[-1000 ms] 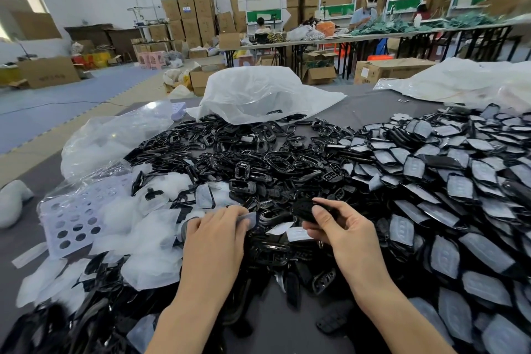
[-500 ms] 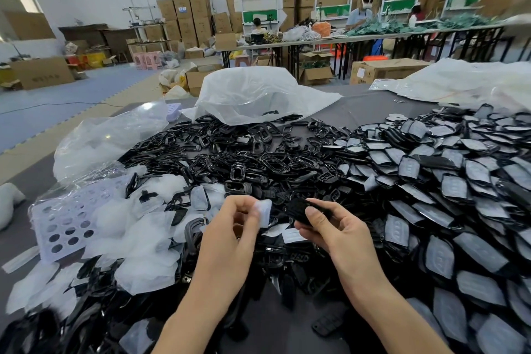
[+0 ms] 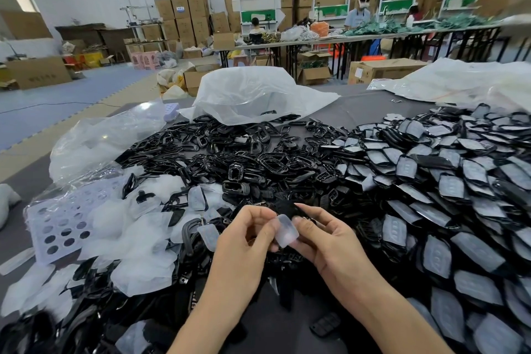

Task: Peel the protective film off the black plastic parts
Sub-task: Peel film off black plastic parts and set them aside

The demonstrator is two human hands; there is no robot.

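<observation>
On my feed both hands meet low in the middle, above a grey table (image 3: 362,106) heaped with pieces. The left hand (image 3: 244,241) has its fingers curled in, the tips pinching the left edge of a small clear film (image 3: 286,230). The right hand (image 3: 330,244) is curled round a black part (image 3: 285,207), forefinger stretched along its far side and thumb pressed near the top corner of the film. The film sits just below the part, between the two hands; I cannot tell whether it is still stuck to the part at its upper edge. Right of the hands lies a broad pile of covered parts (image 3: 431,181), each with a pale grey sheet on its face. Beyond the hands is a heap of bare black frames (image 3: 230,158). On the left, peeled films (image 3: 138,238) lie in a whitish drift, partly over a white sheet with round holes (image 3: 60,227). At the far edge of the table sits a crumpled clear bag (image 3: 253,95).
</observation>
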